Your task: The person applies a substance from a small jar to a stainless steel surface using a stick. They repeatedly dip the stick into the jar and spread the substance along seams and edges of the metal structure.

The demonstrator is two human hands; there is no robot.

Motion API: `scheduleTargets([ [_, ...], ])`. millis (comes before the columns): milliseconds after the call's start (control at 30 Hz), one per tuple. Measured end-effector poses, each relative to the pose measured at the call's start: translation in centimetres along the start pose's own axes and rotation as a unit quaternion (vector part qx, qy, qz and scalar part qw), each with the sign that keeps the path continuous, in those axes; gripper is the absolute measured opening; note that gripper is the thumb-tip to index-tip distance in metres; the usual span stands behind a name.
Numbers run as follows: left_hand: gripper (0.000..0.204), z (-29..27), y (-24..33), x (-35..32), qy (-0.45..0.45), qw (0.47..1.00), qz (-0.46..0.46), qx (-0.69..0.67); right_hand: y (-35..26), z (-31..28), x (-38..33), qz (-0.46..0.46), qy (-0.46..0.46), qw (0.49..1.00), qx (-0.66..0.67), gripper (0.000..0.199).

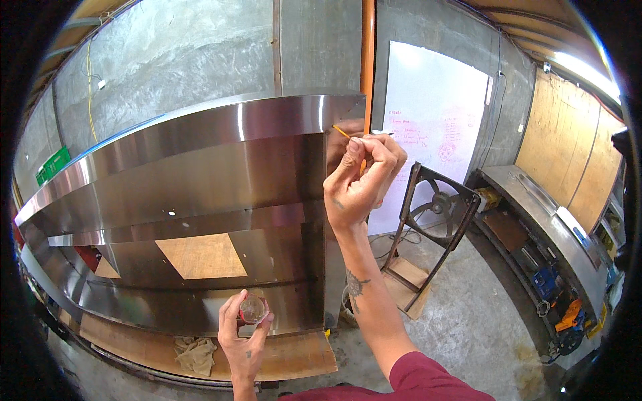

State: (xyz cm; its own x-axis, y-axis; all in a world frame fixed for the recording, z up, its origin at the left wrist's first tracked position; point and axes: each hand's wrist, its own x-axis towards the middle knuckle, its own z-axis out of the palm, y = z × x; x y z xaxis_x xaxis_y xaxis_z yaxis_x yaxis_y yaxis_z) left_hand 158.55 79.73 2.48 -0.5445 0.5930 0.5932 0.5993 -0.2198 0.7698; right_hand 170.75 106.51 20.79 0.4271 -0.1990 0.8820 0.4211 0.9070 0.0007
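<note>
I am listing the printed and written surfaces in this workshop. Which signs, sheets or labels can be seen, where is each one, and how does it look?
Large white sheet: on the grey wall, right of the orange pipe, behind the right hand; tall rectangle with faint pink handwriting and a small sketch.
Green sign: far left on the wall, above the steel hood; small slanted rectangle, green with pale marks.
No packages or screens can be made out.

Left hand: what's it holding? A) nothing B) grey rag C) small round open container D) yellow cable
C: the left hand grips a small round open container low in front of the stainless steel panel, while the right hand holds a thin stick at the panel's top corner.
</note>
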Motion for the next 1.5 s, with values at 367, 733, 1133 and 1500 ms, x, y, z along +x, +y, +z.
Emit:
scheduleTargets([
  [367,0.070,-0.1,0.4,-0.1,-0.003,1.000,-0.013,-0.018,0.2,-0.4,-0.7,0.027,0.015,0.999,0.034,0.013],
  [733,0.069,-0.6,0.2,1.4,-0.014,0.999,0.038,-0.006,-11.2,-11.3,-6.9,0.242,-0.249,0.915,0.205,0.014],
  [1133,0.075,-0.1,0.8,1.6,-0.023,0.994,0.095,-0.038,-14.7,-14.5,-8.6,0.182,-0.402,0.874,0.202,0.038],
  [1500,0.070,0.3,1.3,1.4,-0.005,0.997,0.076,-0.026,-14.0,-14.4,-7.5,0.157,-0.353,0.906,0.172,0.037],
])
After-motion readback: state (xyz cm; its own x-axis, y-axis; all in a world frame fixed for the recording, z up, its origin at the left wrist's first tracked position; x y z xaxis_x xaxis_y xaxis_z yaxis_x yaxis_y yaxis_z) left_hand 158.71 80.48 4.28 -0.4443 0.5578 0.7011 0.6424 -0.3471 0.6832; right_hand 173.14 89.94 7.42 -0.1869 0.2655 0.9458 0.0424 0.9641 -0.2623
